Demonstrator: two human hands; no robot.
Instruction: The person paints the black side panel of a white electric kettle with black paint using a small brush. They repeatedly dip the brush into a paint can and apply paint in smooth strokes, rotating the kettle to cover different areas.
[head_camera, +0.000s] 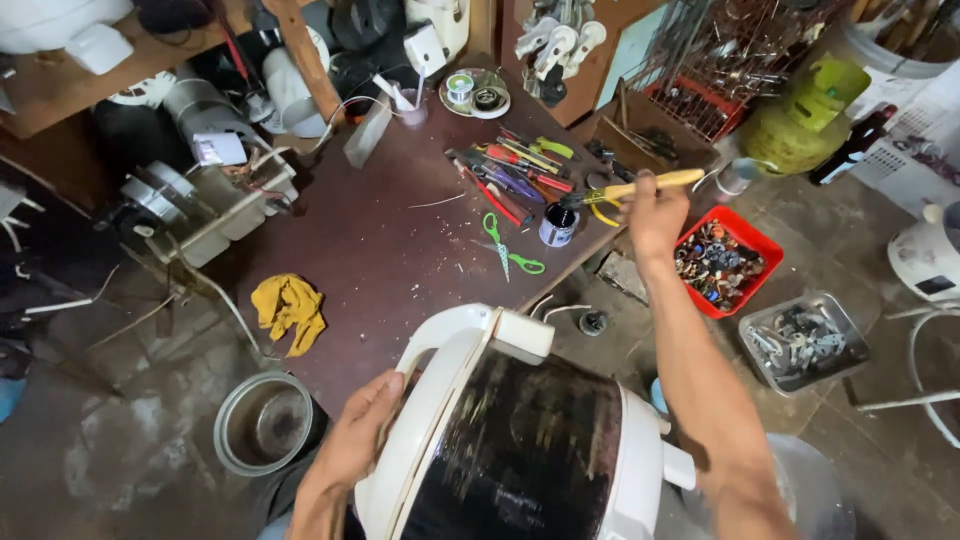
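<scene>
- Nearest, the cooker (520, 440) lies tipped on its side below the camera, white shell, its glossy black base facing up, a white handle arching over its top edge.
- The left hand (360, 440) is curled closed on the cooker's left rim, steadying it; a firm hold there should stop it rolling.
- Beside it, a steel bowl (263, 423) on the floor and a yellow rag (288, 308) on the dark table (380, 240).
- Farther out, the right hand (652, 215) is closed round a brush (628, 188) with a pale wooden handle, its dark tip over a small tin (557, 225).
- Dipping well likely means a straight, shallow entry, with excess wiped off on the tin's rim.
- Green scissors (505, 250) lie near the tin; a red tray (725, 260) sits right.
</scene>
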